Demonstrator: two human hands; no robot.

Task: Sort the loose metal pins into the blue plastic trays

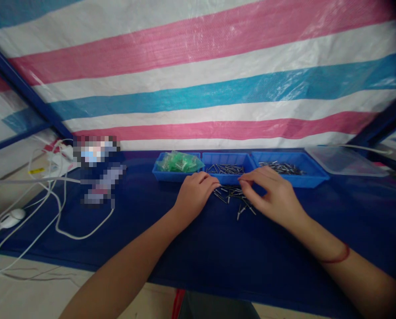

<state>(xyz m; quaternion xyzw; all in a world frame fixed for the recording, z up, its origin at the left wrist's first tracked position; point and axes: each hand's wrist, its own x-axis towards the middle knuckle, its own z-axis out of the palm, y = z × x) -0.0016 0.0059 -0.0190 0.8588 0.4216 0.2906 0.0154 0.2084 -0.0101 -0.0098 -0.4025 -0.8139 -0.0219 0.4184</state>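
A loose pile of thin metal pop rivets (233,192) lies on the dark blue tabletop (211,252), in front of the middle blue bin (224,178). At the pile's left edge is my left hand (194,192), its fingers bent and drawn together by the bin's front wall. My right hand (273,195) comes in from the right with thumb and index finger pinched over the far side of the pile. Whatever sits between the fingertips of either hand is too small or hidden to make out. More rivets (227,169) lie inside the middle bin.
The left blue bin (171,176) holds a green-tinted plastic bag (180,162); the right bin (304,180) holds more metal pins (282,168). A clear plastic lid (346,160) lies at the far right. White cables (60,217) cross the left side. Striped sheeting (198,88) hangs behind.
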